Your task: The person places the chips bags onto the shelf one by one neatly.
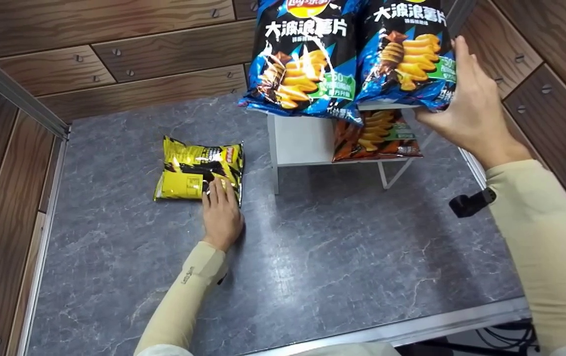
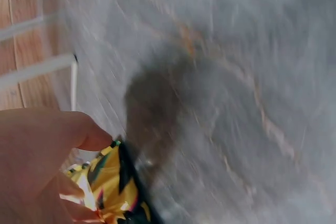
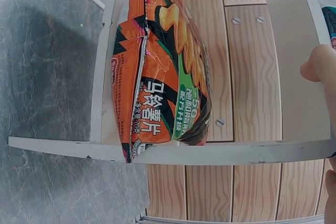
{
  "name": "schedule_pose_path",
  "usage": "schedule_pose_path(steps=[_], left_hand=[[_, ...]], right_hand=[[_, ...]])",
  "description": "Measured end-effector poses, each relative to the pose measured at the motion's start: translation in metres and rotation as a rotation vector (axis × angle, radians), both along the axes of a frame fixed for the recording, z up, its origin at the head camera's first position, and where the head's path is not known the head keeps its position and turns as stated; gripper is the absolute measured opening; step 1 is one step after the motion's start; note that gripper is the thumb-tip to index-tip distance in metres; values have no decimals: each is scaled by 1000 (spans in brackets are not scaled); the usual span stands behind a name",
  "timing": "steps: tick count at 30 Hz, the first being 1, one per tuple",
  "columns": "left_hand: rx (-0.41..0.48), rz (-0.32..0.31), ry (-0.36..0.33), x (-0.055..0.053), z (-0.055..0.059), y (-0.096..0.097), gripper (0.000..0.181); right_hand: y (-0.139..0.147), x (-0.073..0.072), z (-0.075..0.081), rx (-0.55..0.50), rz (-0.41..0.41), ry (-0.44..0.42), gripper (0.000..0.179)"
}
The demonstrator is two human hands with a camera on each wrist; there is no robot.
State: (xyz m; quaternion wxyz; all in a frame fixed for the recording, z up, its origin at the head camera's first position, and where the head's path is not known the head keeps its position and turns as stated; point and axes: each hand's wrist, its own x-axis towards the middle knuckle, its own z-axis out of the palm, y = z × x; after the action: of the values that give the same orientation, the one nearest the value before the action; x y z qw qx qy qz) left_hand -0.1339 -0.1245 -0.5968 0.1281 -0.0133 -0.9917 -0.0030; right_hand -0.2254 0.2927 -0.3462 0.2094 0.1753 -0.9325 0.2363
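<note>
A yellow-and-black chip bag (image 1: 182,185) lies on the grey marbled surface at left. My left hand (image 1: 222,215) holds its near right corner; thumb and fingers pinch the bag's edge (image 2: 118,187) in the left wrist view. Two blue-and-black chip bags stand side by side on top of a white rack (image 1: 303,143): a left one (image 1: 303,64) and a right one (image 1: 404,54). Fairly straight fingers of my right hand (image 1: 478,106) lie along the right bag's side, with the thumb by its lower edge. An orange chip bag (image 3: 163,72) rests on the rack's lower level.
Wood-patterned panels (image 1: 174,54) wall in the back and both sides. A metal edge (image 1: 411,329) runs along the front, with black cables (image 1: 505,341) beyond it at lower right. The rack's thin white legs (image 1: 397,173) reach down to the grey surface.
</note>
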Motion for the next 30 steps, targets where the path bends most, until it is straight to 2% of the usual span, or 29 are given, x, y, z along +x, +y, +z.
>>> schedule_pose_path(steps=[4, 8, 13, 16, 19, 23, 25, 28, 30], left_hand=[[-1, -44, 39, 8, -3, 8, 65], [-5, -82, -1, 14, 2, 14, 68], [22, -141, -181, 19, 20, 17, 70], [45, -162, -230, 15, 28, 12, 73], [65, -191, -193, 8, 33, 3, 74], [87, -250, -108, -4, 37, -15, 69], [105, -261, -100, -10, 39, -24, 71], [134, -256, -137, -19, 39, -40, 85], [149, -239, -191, -22, 36, -49, 99]], right_hand=[[1, 0, -1, 2, 2, 3, 110], [1, 0, -1, 2, -3, 0, 111], [1, -1, 0, 0, -7, 3, 110], [1, -1, -1, 2, -8, 7, 110], [0, -1, -1, 5, -11, 8, 110], [0, -1, 0, 3, -16, 1, 110], [0, 0, 0, 5, -19, -3, 110], [1, 0, 0, 7, -22, -5, 110], [1, 0, 0, 6, -23, -7, 111]])
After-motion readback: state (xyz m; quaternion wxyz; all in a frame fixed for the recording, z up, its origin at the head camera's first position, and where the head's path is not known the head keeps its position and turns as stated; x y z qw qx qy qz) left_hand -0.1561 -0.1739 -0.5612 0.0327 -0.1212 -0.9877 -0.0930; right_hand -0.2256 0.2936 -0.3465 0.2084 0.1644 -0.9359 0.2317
